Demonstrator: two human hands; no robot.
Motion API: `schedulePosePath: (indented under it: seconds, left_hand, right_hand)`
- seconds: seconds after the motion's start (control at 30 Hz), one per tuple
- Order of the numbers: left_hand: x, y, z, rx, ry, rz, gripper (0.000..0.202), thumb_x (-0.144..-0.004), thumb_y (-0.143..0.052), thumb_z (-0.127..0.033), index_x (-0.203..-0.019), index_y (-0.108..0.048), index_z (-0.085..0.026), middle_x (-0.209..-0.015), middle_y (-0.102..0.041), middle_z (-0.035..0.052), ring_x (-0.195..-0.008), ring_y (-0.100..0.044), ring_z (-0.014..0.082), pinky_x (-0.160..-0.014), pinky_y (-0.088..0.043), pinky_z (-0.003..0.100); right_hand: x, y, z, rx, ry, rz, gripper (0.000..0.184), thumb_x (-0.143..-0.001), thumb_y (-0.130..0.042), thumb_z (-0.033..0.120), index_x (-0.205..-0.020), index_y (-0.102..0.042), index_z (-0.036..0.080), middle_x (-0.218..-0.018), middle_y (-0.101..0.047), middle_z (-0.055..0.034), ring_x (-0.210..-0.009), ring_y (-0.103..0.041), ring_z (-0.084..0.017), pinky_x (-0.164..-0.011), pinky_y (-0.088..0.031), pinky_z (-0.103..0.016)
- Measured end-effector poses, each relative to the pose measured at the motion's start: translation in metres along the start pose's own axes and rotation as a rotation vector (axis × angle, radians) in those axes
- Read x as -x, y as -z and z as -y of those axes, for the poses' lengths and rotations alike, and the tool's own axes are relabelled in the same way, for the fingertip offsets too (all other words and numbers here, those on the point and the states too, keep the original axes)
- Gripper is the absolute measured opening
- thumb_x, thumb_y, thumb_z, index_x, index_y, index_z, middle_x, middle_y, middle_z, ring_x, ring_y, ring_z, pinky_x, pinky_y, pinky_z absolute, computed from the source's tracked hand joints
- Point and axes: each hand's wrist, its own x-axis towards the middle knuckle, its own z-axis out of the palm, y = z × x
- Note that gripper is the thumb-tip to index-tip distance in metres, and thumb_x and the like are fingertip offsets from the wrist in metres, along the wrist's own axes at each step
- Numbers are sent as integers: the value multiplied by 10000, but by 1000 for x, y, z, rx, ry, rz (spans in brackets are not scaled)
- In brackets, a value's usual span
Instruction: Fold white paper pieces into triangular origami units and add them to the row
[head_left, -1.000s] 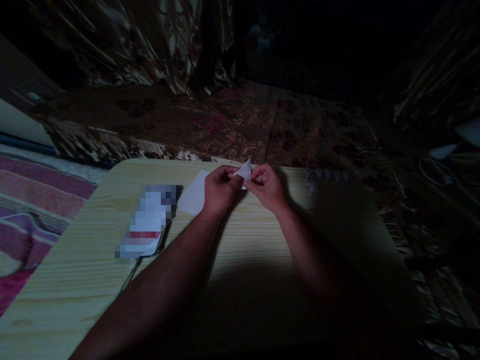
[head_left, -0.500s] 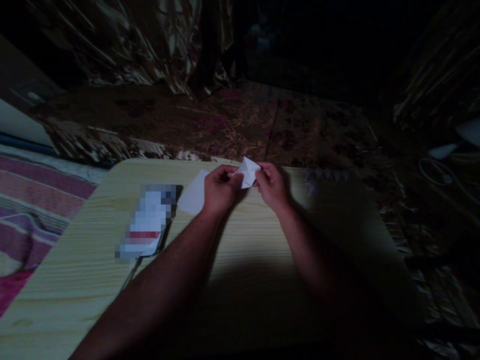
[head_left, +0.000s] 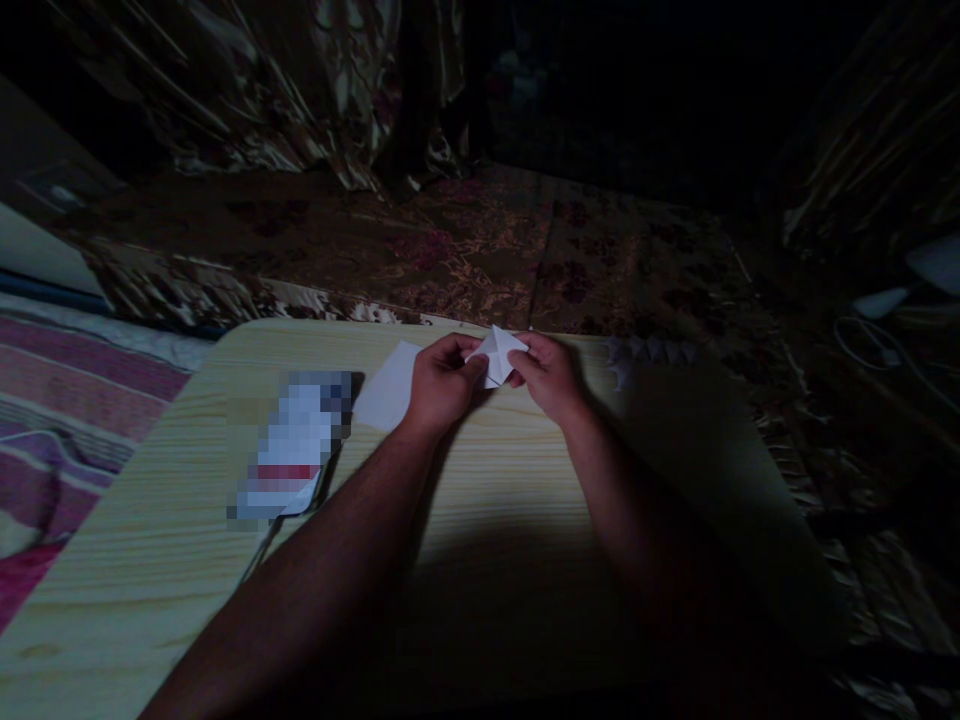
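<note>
A small white folded paper (head_left: pixel 498 352) with pointed corners and creases is held between both hands near the far edge of the table. My left hand (head_left: pixel 444 380) pinches its left side, thumb on top. On its right side, my right hand (head_left: pixel 551 372) grips with the thumb over the paper and fingers behind. The fingers under the paper are partly hidden. Just left of my left hand lies a flat white sheet of paper (head_left: pixel 386 388), partly covered by that hand.
On the wooden table (head_left: pixel 495 520), a blurred-out phone (head_left: pixel 300 440) with a cable lies at left. Several small folded paper pieces (head_left: pixel 652 350) sit in shadow at the far right. Beyond the table are a patterned cloth (head_left: pixel 450 240) and a striped bedcover (head_left: pixel 67 400).
The folded paper has shifted slightly right and down and tilted in my fingers, showing its folds differently. Both hands keep their hold on it.
</note>
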Motion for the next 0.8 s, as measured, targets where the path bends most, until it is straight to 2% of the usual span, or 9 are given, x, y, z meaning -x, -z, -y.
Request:
schedulePosePath:
  seconds: [0.17, 0.37, 0.57, 0.8]
  left_hand:
    - [-1, 2, -2, 3, -3, 8, 153, -678, -699, -236, -802, -679, -148, -672, -627, -1, -551, -519, 96, -524, -416, 207]
    - [0, 2, -3, 7, -21, 32, 162, -697, -703, -255, -822, -700, -152, -707, -660, 17, -588, -542, 106, -553, -429, 215]
    - [2, 2, -6, 40, 7, 67, 202, -707, -705, -292, -857, -711, -157, -736, -685, 33, -599, -561, 117, -564, -433, 227]
    - [3, 2, -9, 41, 3, 55, 183, -709, -704, -312, -782, -707, -145, -733, -688, 43, -611, -579, 129, -573, -441, 237]
  right_hand:
    - [-1, 1, 2, -63, -46, 49, 161, -720, -599, 285, -826, -603, 164, -596, -625, 26, -464, -553, -88, -421, -422, -185]
    - [1, 7, 3, -151, -40, 109, 182, -736, -584, 269, -880, -659, 188, -735, -673, 1, -542, -595, -97, -446, -436, -189]
    - [2, 9, 2, -169, -41, 60, 131, -722, -583, 244, -792, -683, 197, -719, -664, 9, -537, -557, -91, -453, -444, -198]
    - [2, 8, -1, -193, -33, 56, 140, -694, -549, 202, -743, -678, 181, -677, -648, 16, -543, -567, -105, -473, -465, -213]
